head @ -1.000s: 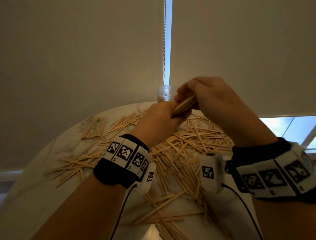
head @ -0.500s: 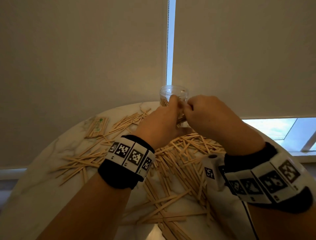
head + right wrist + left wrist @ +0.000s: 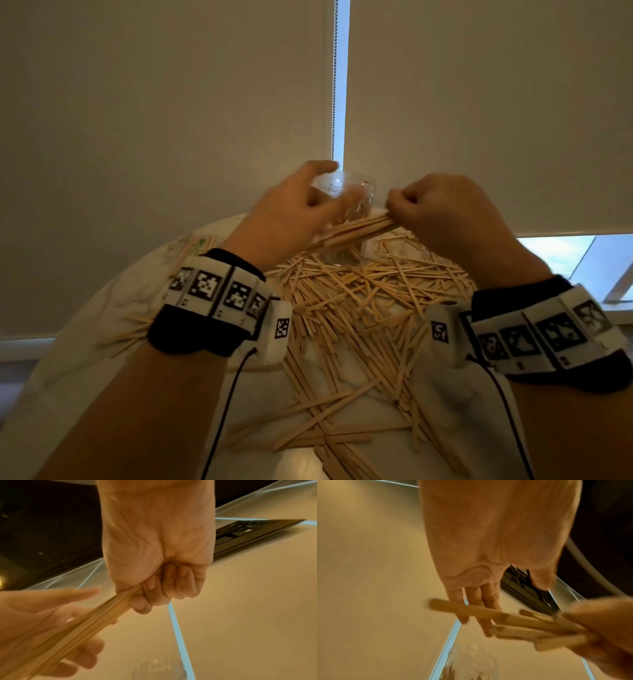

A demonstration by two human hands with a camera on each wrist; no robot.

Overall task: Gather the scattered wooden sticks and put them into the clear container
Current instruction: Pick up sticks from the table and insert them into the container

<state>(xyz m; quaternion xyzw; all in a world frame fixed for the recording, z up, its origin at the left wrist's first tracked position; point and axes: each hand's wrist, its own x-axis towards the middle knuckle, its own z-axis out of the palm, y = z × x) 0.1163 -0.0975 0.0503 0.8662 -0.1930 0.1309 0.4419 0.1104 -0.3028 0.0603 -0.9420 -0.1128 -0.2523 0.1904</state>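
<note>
Gripping a bundle of wooden sticks [image 3: 356, 228] at one end, the right hand [image 3: 445, 212] holds it level in front of the clear container [image 3: 346, 192]

Its fingers are curled tight round the bundle, while the left hand [image 3: 291, 209] is spread, fingers straight, under the free end; whether it touches the container is hard to tell through the blur. These sticks look light, thin and stiff, smooth enough to fan out and slip, so a hold near the middle or a pinch at both ends should keep them squared. That container, probably light plastic, stands at the far edge of the round table [image 3: 85, 342], close to the window blind [image 3: 479, 102], and could tip if knocked. Loose sticks [image 3: 359, 308] cover the table between the wrists, leaving open room mainly above the pile
</note>
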